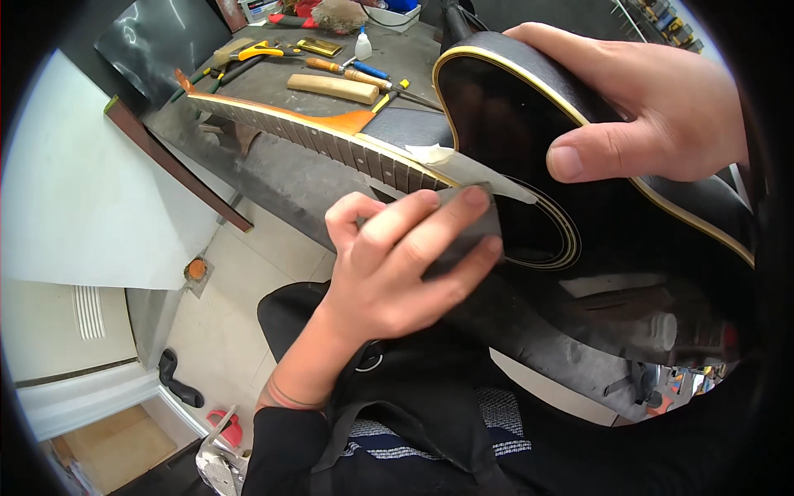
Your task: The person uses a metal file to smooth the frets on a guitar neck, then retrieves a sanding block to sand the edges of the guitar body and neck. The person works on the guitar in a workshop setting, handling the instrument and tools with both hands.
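A black acoustic guitar with cream binding lies across my front, its fretted neck reaching to the upper left. My left hand presses a dark grey sheet or pad with bent fingers at the body end of the fretboard, beside the soundhole. Pale masking tape runs along the fretboard's edge onto the top, with a crumpled piece near the neck joint. My right hand grips the upper bout, its thumb on the top and its fingers over the rim.
Behind the guitar, the grey workbench carries a wooden block, several hand tools, a small white bottle and a white bin. A white board stands at left. A black boot-like object lies on the tiled floor.
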Tool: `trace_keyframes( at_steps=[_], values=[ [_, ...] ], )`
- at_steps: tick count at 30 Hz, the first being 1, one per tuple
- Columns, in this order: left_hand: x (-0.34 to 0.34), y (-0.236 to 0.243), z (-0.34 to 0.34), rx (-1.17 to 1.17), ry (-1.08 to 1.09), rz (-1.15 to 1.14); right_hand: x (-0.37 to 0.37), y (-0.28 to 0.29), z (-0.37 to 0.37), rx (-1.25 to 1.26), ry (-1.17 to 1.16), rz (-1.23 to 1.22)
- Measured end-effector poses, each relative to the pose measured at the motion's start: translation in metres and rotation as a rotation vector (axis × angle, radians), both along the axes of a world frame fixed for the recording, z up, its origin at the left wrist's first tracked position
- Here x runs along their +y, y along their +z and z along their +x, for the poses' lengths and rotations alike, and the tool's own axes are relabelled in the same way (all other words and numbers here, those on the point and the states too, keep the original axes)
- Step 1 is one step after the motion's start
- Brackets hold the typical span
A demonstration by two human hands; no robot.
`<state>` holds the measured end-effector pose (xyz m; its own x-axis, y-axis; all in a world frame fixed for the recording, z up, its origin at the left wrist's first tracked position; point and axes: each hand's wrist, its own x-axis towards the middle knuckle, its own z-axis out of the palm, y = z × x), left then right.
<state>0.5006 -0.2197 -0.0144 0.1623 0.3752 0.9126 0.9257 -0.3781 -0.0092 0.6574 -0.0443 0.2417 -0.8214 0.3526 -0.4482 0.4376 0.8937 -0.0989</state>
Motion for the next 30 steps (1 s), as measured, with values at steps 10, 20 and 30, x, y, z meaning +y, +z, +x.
trace_keyframes(
  at_steps=[10, 20, 30],
  values=[
    [0.003, -0.014, 0.003, -0.081, 0.049, 0.015, 0.0, -0.002, 0.003, 0.023, -0.012, -0.02],
    [-0.007, -0.021, -0.007, -0.145, 0.091, -0.051, -0.005, 0.001, -0.003, -0.021, -0.064, -0.04],
    [-0.013, -0.019, -0.016, -0.452, -0.007, -0.052, 0.003, -0.004, -0.001, 0.035, 0.017, -0.021]
  ],
)
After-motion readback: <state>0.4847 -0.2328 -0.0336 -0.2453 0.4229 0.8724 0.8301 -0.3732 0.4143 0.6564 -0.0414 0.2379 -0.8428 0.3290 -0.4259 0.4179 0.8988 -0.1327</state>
